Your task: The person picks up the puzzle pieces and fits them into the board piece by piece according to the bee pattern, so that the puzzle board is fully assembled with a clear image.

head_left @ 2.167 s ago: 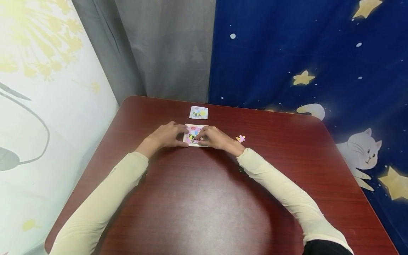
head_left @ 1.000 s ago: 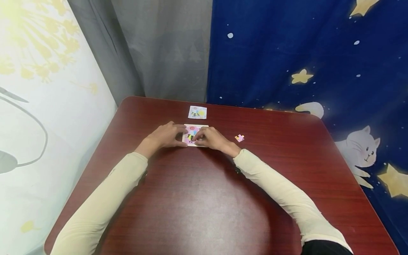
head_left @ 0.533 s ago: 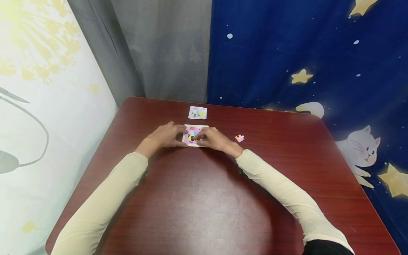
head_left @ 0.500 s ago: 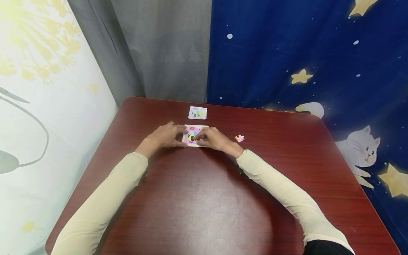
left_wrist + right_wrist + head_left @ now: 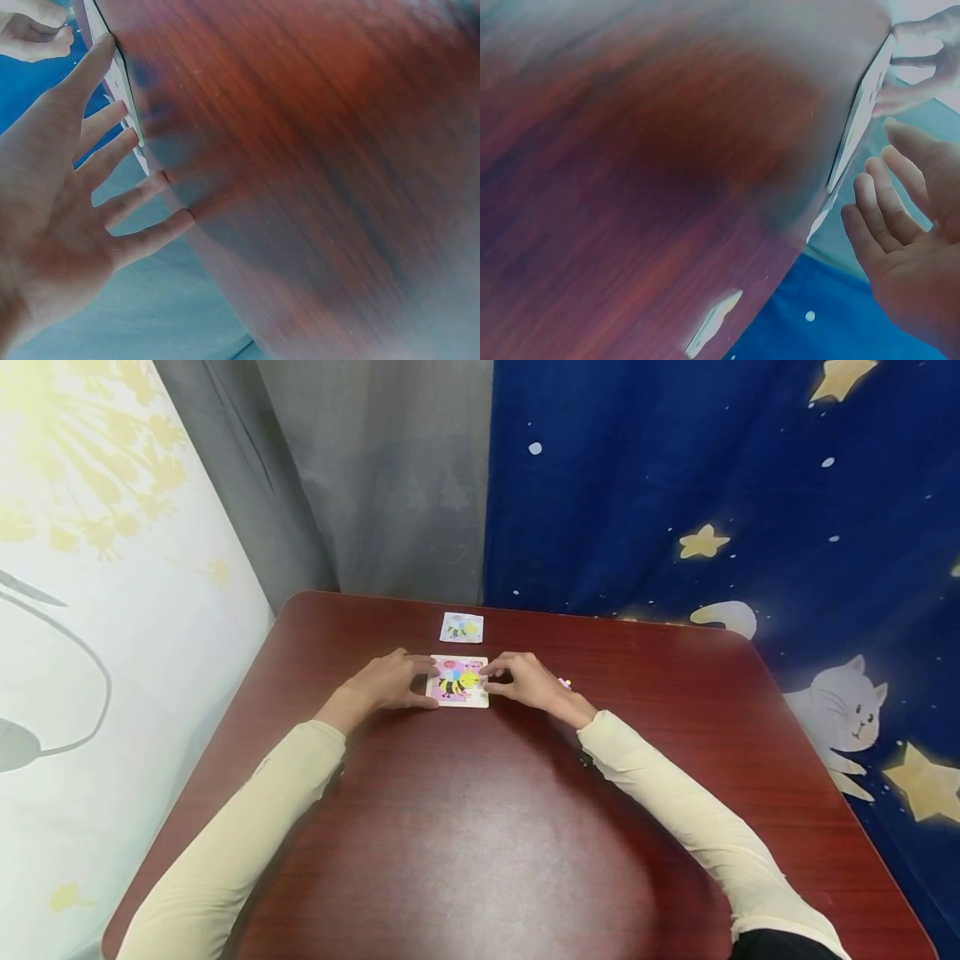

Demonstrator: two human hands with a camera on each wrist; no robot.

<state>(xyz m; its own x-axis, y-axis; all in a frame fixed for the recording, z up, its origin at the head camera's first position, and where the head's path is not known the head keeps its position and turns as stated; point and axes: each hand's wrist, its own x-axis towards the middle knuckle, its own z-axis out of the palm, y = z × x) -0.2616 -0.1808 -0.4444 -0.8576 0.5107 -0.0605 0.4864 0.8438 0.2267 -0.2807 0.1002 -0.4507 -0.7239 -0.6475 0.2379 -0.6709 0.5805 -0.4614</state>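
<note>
A small jigsaw puzzle in a pale frame [image 5: 459, 704] lies on the table, showing a yellow and black bee on pink. Its lower right part is a bare pale patch [image 5: 477, 698]. My left hand [image 5: 386, 680] rests against the frame's left side, thumb at the near corner and index finger at the far one; the left wrist view has its fingers straight and spread. At the puzzle's right edge is my right hand [image 5: 528, 681], thumb and fingers apart, with nothing between them. Behind its wrist a pink and yellow puzzle piece [image 5: 565, 682] is partly hidden.
Beyond the puzzle lies a card [image 5: 461, 627] printed with the same bee. The dark red table [image 5: 465, 827] ends close behind it, at a grey curtain [image 5: 405, 485] and a blue starry curtain [image 5: 637, 485]. A pale wall [image 5: 135, 652] stands at the left.
My right hand has moved right, from pinching over the middle of the puzzle to its right edge, and its fingers have parted. The bee's yellow head is uncovered. My left hand keeps its place.
</note>
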